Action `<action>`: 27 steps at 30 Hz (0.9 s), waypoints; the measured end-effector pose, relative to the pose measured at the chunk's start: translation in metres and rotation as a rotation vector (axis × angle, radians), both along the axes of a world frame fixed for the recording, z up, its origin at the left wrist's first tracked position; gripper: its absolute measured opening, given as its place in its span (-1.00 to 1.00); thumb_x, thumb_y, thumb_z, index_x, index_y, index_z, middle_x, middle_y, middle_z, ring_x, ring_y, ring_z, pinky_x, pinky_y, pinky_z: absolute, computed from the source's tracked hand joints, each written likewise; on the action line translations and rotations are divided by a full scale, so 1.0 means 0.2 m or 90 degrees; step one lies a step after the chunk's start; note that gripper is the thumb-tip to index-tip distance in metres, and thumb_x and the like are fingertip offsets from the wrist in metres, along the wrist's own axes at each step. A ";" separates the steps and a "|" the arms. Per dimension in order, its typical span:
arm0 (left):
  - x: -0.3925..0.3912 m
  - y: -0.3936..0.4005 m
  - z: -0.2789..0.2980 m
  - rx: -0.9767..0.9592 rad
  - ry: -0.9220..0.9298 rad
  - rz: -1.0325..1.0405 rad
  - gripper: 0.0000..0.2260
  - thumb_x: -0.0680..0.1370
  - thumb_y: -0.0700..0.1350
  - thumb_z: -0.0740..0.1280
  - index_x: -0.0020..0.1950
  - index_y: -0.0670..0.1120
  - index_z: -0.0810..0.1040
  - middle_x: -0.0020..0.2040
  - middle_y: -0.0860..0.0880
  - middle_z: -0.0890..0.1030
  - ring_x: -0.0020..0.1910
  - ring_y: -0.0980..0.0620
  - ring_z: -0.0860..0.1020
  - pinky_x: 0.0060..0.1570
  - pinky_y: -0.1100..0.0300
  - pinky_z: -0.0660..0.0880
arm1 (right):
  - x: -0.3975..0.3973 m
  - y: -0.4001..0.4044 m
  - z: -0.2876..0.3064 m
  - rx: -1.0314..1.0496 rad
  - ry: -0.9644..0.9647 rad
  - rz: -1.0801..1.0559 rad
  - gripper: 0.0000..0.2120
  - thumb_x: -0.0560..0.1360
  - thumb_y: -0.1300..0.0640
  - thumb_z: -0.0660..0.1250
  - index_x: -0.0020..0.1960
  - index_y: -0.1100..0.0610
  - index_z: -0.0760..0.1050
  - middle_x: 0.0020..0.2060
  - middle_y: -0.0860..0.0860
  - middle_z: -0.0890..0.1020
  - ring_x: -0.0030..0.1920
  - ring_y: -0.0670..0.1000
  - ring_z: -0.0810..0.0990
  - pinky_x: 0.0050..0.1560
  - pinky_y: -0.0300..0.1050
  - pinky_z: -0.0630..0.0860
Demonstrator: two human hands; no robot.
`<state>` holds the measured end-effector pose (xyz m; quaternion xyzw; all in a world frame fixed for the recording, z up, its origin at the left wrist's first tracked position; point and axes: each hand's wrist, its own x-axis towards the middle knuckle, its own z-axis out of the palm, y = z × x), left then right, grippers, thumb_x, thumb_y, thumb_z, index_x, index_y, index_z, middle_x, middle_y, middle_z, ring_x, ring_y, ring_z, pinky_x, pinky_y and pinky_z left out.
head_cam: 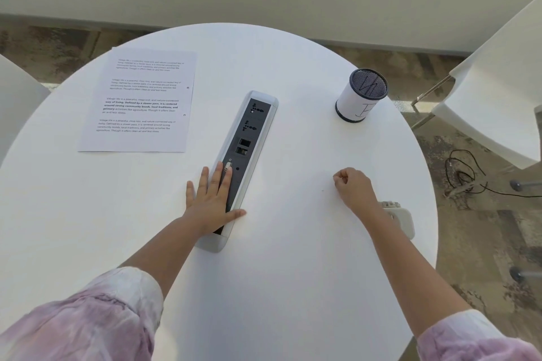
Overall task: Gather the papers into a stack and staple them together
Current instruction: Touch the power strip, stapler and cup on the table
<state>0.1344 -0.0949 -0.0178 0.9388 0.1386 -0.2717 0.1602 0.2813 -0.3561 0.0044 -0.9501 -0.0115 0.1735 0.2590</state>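
A stack of printed white papers (140,102) lies flat at the far left of the round white table (293,258), with a second sheet's corner peeking out at its top left. My left hand (212,199) rests flat with fingers spread on the near end of the socket strip, well below the papers. My right hand (353,186) is curled into a loose fist on the bare tabletop, nothing visible in it. A whitish stapler (400,218) lies at the table's right edge, partly hidden behind my right wrist.
A grey socket strip (249,149) is set into the table's middle, running diagonally. A mesh pen cup (362,95) wrapped in white paper stands at the far right. A white chair (498,97) is beyond the right edge, with a black cable (466,173) on the floor.
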 end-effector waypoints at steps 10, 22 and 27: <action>0.00 -0.01 0.02 0.000 0.000 -0.003 -0.18 0.49 0.33 0.07 0.44 0.03 -0.42 0.46 0.04 -0.45 0.45 -0.09 -0.40 0.39 -0.19 -0.27 | -0.13 0.05 -0.02 -0.051 -0.008 0.053 -0.82 0.50 0.15 0.25 0.04 0.20 0.50 -0.05 0.06 0.49 -0.11 0.02 0.48 -0.06 -0.11 0.42; 0.00 0.00 0.02 0.003 -0.002 -0.004 -0.17 0.49 0.34 0.07 0.45 0.03 -0.42 0.46 0.05 -0.45 0.46 -0.09 -0.39 0.40 -0.20 -0.27 | -0.15 0.08 -0.04 -0.129 -0.069 0.093 -0.84 0.54 0.20 0.15 -0.03 0.22 0.49 -0.04 0.12 0.51 -0.08 0.13 0.52 -0.12 -0.08 0.39; 0.00 -0.01 0.02 -0.001 -0.001 -0.004 -0.17 0.49 0.34 0.07 0.45 0.02 -0.41 0.46 0.04 -0.46 0.45 -0.09 -0.40 0.40 -0.20 -0.27 | -0.13 0.09 -0.07 -0.125 -0.039 0.081 -0.86 0.52 0.22 0.16 -0.08 0.23 0.48 -0.11 0.12 0.50 -0.11 0.14 0.51 -0.21 -0.11 0.36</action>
